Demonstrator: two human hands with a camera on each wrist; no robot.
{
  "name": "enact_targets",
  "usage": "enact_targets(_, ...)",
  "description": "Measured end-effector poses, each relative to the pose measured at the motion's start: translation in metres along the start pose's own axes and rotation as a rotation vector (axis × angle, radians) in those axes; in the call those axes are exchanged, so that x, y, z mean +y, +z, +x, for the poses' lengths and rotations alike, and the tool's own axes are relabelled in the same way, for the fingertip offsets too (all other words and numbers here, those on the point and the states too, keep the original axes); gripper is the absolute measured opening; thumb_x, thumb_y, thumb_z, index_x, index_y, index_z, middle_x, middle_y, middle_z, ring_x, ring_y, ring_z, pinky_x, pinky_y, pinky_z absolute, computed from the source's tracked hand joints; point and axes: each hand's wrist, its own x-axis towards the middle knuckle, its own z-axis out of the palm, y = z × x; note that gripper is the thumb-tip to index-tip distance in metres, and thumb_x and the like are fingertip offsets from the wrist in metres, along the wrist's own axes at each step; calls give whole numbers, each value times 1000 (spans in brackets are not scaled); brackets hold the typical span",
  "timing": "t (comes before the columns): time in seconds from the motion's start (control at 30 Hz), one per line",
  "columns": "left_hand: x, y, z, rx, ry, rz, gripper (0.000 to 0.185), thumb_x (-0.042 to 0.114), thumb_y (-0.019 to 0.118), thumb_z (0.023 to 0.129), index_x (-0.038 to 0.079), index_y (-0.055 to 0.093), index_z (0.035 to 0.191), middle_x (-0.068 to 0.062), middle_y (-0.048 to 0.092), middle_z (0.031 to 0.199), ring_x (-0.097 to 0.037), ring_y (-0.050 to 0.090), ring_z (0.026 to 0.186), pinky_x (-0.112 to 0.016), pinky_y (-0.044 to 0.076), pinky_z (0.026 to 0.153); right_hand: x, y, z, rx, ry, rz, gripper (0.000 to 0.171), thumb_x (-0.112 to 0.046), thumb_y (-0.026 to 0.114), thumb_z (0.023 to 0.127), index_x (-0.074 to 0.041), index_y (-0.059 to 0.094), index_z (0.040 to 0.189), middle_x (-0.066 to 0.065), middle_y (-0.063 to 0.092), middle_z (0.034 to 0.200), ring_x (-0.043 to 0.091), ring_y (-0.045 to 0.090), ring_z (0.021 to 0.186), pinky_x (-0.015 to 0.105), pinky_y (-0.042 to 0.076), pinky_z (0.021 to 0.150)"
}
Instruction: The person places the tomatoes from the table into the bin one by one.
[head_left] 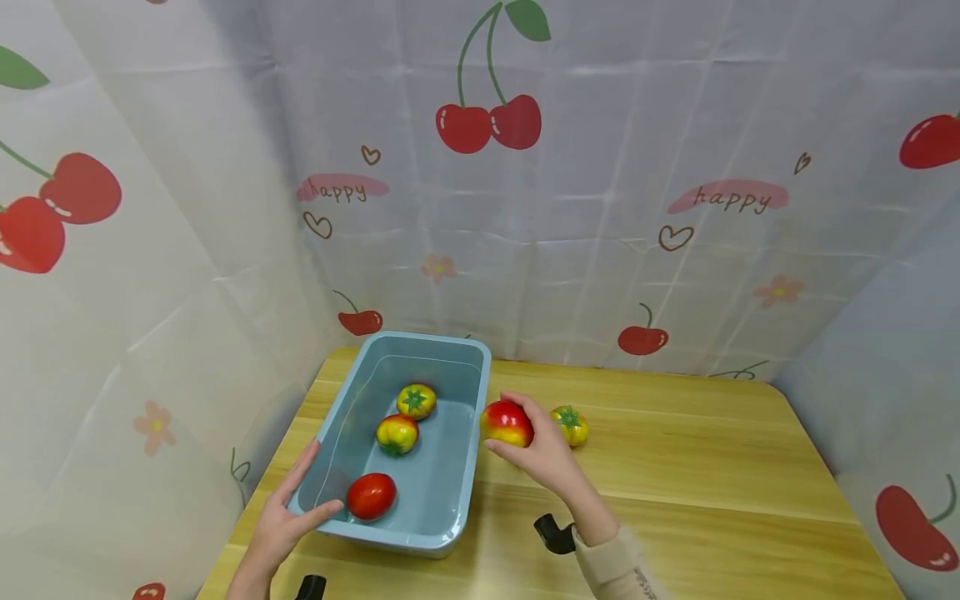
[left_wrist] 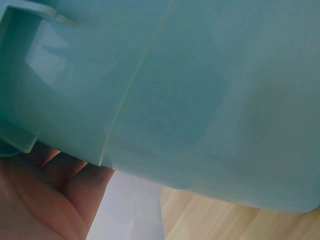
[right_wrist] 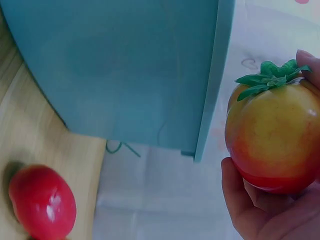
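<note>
- We see a light wooden table (head_left: 712,467) with rounded far corners, closed in on three sides by pale grey-white cloth walls (head_left: 585,250).
- The cloth is printed with red cherries, small hearts, little flowers and the word "happy" on pink smears.
- One pale blue plastic tub (head_left: 461,467) stands on the left part of the table, its long side running away from us.
- We count five tomatoes in the head view.
- Three lie in the tub: a yellow-green one (head_left: 416,401) farthest back, a yellow-and-red one (head_left: 397,434) just in front of it, and an all-red one (head_left: 371,495) near the front left corner.
- One more yellow tomato (head_left: 570,425) lies on the table just right of the tub, beside our right hand (head_left: 543,454).
- The fifth, a red-and-yellow tomato (head_left: 507,423) with a green leafy top, sits in the right hand, thumb under it and fingers curled over it, held just outside the tub's right rim.
- In the right wrist view a red tomato (right_wrist: 42,201) lies on the wood at the lower left.
- Our left hand (head_left: 285,521) rests on the tub's near left corner with fingers straight along the outer wall and the thumb on the rim.
- Two black wrist mounts show at the bottom edge, one by each arm.
</note>
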Motion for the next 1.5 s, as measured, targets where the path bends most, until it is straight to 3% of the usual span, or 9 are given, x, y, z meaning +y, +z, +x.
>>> enact_targets(0.4,-2,1,1,1,18,2,85,8,77,76,18,33,147,-9,20,154,-37,14,138,-68,18,102,-20,24,-1,-119,-39,46,64,-33,76,79,-22,46,135,5,50,132,26,52,113,44,48,90)
enact_targets(0.63,-2,1,1,4,22,11,85,8,78,75,18,33,147,-9,21,154,-37,14,138,-69,18,101,-28,32,-1,-154,-54,61,68,-35,76,79,-19,44,136,2,50,131,24,52,113,40,50,89)
enact_targets(0.83,-2,0,1,0,13,9,85,9,78,75,18,33,147,-9,21,154,-36,14,139,-69,17,101,-29,39,0,-171,-89,58,70,-34,77,78,-16,44,136,0,50,129,20,53,111,35,50,88)
enact_targets(1.0,-1,0,0,-2,-2,6,86,9,78,76,19,33,148,-8,20,155,-36,13,139,-69,17,101,-29,43,1,-179,-114,34,68,-36,78,76,-20,46,134,-3,51,129,16,53,110,31,49,88)
enact_targets(1.3,-3,0,1,0,8,-13,85,7,77,75,18,33,147,-9,19,155,-36,12,139,-69,16,102,-28,44,0,-208,-138,103,66,-31,77,78,-17,46,135,1,48,136,19,47,122,35,41,100)
enact_targets(1.5,-2,0,1,-1,25,-20,85,6,77,75,17,33,147,-9,20,155,-36,12,139,-69,15,102,-23,42,-3,-176,-126,101,65,-29,76,79,-16,46,135,0,47,136,21,47,123,36,41,100)
